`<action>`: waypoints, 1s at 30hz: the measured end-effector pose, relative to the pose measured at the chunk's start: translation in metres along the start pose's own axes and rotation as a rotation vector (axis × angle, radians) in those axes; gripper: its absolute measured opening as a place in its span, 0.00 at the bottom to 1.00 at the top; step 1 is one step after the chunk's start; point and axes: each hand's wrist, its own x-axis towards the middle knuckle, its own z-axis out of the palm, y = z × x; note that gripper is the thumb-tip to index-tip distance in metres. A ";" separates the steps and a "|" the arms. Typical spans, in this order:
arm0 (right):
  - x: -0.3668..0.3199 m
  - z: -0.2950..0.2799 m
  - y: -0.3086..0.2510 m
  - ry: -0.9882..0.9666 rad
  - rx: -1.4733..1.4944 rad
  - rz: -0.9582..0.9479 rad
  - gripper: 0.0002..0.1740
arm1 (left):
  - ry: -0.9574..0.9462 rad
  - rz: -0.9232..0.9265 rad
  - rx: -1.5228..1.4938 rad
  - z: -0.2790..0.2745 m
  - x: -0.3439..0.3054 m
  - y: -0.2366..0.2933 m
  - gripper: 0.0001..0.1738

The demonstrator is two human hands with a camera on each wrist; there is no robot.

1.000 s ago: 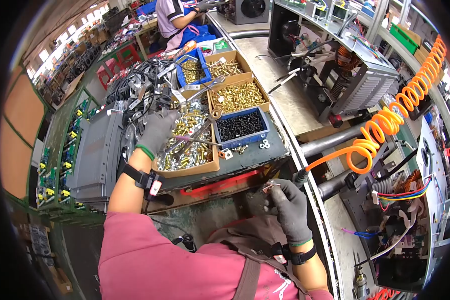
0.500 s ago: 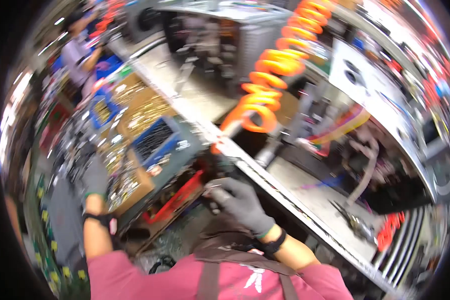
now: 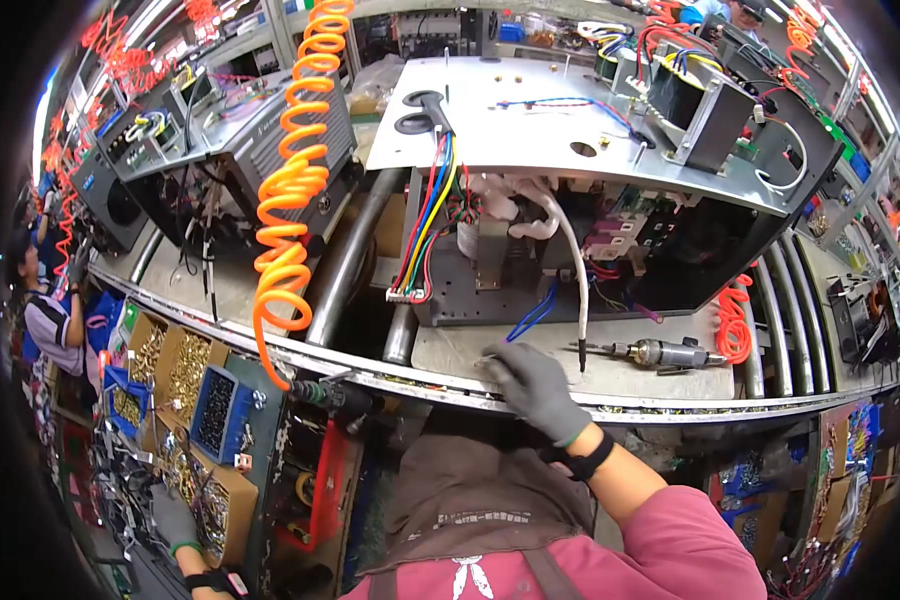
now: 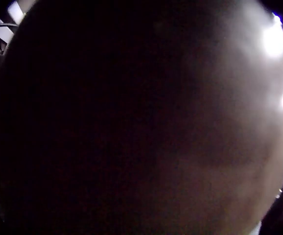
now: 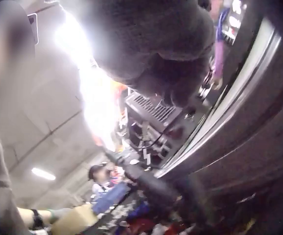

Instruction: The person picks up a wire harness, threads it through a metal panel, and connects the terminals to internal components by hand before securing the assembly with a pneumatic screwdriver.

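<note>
My right hand (image 3: pixel 538 392), in a grey glove, is over the near edge of the conveyor bench, just in front of an open machine chassis (image 3: pixel 490 300). Its fingers and thumb are drawn together at a small metal part (image 3: pixel 484 365), mostly hidden by the glove. In the right wrist view the gloved fingers (image 5: pixel 156 44) curl over at the top. Low at the left, my left hand (image 3: pixel 173 518), gloved too, lies relaxed between black cables (image 3: pixel 115 490) and a cardboard box (image 3: pixel 238 500) of loose bolts. The left wrist view is almost wholly dark.
A power screwdriver (image 3: pixel 665 353) lies on the bench at the right. An orange coiled hose (image 3: pixel 288 200) hangs down to a black-handled tool (image 3: pixel 335 396) at the bench edge. A blue bin (image 3: pixel 217 410) of black screws sits beside boxes of brass bolts. Steel rollers (image 3: pixel 350 270) cross the conveyor.
The head view has swung right, bringing the open chassis to the middle. My right hand has moved from beside the bench up over its edge. My left hand stays by the bolt box.
</note>
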 end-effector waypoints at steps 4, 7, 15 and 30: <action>-0.014 -0.023 0.031 0.093 -0.265 0.097 0.12 | 0.048 0.006 -0.058 -0.001 -0.007 -0.003 0.15; -0.014 -0.028 0.041 0.052 -0.334 0.166 0.13 | 0.014 0.020 -0.177 -0.039 -0.021 0.022 0.14; -0.012 -0.042 0.045 0.090 -0.228 0.212 0.14 | 0.096 0.769 -0.596 -0.101 -0.119 0.227 0.12; -0.307 -0.162 0.025 0.611 -0.321 0.883 0.12 | -0.375 1.454 -0.485 0.063 -0.194 0.518 0.21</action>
